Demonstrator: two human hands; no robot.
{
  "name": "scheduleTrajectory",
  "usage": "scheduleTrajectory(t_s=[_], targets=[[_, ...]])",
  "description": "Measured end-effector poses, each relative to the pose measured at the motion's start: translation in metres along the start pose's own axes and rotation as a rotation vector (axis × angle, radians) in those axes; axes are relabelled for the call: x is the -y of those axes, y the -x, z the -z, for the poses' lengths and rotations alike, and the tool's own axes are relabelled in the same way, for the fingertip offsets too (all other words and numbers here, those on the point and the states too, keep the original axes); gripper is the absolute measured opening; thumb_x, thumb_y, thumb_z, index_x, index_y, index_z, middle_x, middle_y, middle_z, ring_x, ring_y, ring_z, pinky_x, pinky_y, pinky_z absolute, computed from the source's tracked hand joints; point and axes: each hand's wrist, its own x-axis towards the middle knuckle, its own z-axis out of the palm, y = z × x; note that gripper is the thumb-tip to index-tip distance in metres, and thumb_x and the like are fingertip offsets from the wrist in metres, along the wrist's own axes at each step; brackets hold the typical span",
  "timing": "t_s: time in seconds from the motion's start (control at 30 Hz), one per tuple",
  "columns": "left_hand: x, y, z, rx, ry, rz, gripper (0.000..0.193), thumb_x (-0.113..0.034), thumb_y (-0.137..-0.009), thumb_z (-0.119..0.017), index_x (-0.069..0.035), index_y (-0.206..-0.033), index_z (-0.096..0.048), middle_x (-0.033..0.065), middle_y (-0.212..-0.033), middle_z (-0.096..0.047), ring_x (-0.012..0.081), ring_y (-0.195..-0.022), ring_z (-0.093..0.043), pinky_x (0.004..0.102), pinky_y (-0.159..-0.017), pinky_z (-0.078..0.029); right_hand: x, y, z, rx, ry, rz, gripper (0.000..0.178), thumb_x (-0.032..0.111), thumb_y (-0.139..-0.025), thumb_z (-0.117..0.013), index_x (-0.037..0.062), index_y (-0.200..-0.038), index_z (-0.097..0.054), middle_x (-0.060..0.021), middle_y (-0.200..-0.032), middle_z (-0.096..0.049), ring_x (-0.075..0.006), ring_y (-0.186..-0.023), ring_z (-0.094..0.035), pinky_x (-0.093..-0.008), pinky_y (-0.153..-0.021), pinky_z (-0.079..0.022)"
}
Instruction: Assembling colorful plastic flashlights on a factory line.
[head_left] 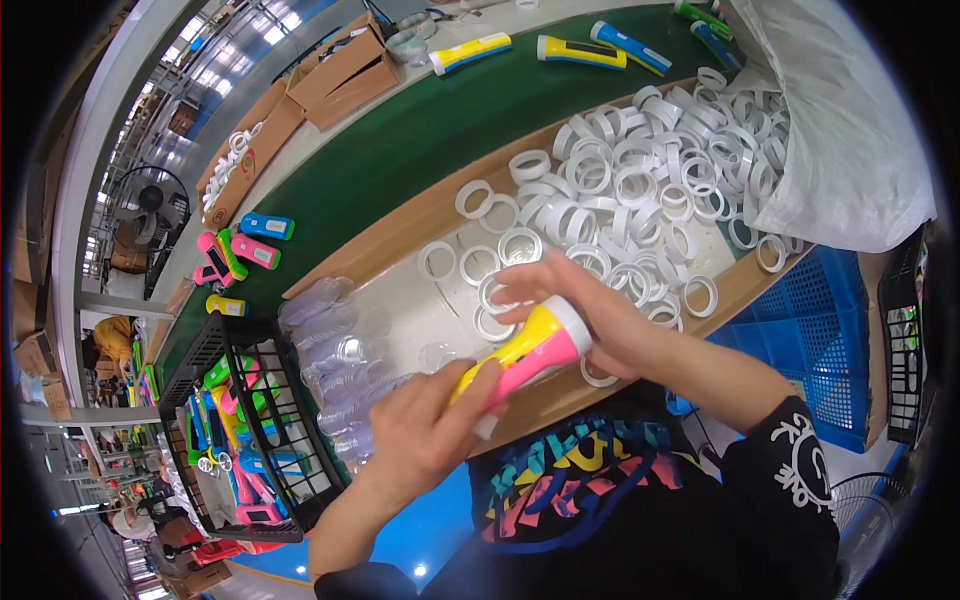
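Note:
A yellow and pink flashlight (528, 352) with a white ring round its wide head is held tilted in front of me. My left hand (425, 418) is closed round its narrow body. Beside the head, my right hand (600, 315) has its fingers stretched out and lies along the white rim, its palm toward it; whether it presses on the ring is hard to see. Behind my hands, a shallow cardboard tray (400, 252) bears a big heap of white plastic rings (635, 185). Clear round lenses (345, 350) lie in stacked rows at the tray's left end.
A black crate (300, 430) of colourful flashlights stands at the left. More flashlights (582, 52) lie on the green belt (400, 160) beyond the tray. A white sack (835, 130) hangs over the right corner, with a blue basket (800, 340) below. Cardboard boxes (345, 75) stand at the back.

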Motion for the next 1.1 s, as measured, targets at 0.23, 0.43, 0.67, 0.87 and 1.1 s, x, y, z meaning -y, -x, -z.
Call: scheduleTrajectory(t_s=[0.23,0.43,0.67,0.87,1.1], targets=[[-0.015,-0.023,-0.014,0.129,-0.371,-0.152,0.04,-0.016,-0.069,-0.066,-0.013,-0.108,-0.062,0.0078,-0.101,-0.057,0.0138,-0.062,-0.052,0.0253,-0.049,-0.043,-0.016,-0.027,0.033,-0.161,0.101,-0.117,0.037,0.033,-0.094,-0.038,0.0029,-0.087,-0.058,-0.0115,-0.082,-0.064,-0.0194,-0.075,-0.061,-0.0335,-0.073,-0.05],[0.003,0.0,-0.013,-0.063,0.457,0.311,0.05,-0.015,-0.068,-0.078,-0.007,-0.113,-0.06,0.0127,-0.094,-0.064,0.0266,-0.077,-0.065,0.0332,-0.065,-0.053,-0.006,0.002,0.008,0.005,0.744,0.513,0.04,0.032,-0.096,-0.034,0.0003,-0.112,-0.053,-0.0126,-0.098,-0.061,-0.0192,-0.098,-0.056,-0.0314,-0.092,-0.04],[0.002,-0.02,-0.034,0.056,0.045,0.136,0.048,-0.014,-0.071,-0.073,-0.007,-0.115,-0.058,0.0155,-0.091,-0.063,0.0285,-0.072,-0.064,0.0328,-0.059,-0.052,-0.001,-0.025,0.024,-0.127,0.563,0.245,0.036,0.035,-0.093,-0.042,0.0033,-0.088,-0.059,-0.0049,-0.085,-0.059,-0.0108,-0.077,-0.054,-0.024,-0.067,-0.043],[-0.01,0.003,-0.045,-0.093,1.454,1.001,0.049,-0.015,-0.08,-0.068,-0.004,-0.124,-0.049,0.0106,-0.093,-0.063,0.0182,-0.072,-0.064,0.0294,-0.056,-0.052,0.004,-0.01,0.016,0.123,0.084,0.293,0.043,0.04,-0.092,-0.049,0.0055,-0.118,-0.048,-0.0115,-0.115,-0.055,-0.0194,-0.104,-0.056,-0.0329,-0.087,-0.045],[-0.047,0.013,-0.081,-0.133,1.544,0.858,0.069,-0.029,-0.079,-0.069,-0.004,-0.132,-0.035,0.0117,-0.103,-0.056,0.0195,-0.091,-0.06,0.0306,-0.069,-0.053,-0.021,-0.007,0.012,0.106,-0.148,0.382,0.036,0.022,-0.091,-0.056,0.0056,-0.119,-0.042,-0.0123,-0.111,-0.054,-0.0206,-0.105,-0.055,-0.0351,-0.09,-0.045]])
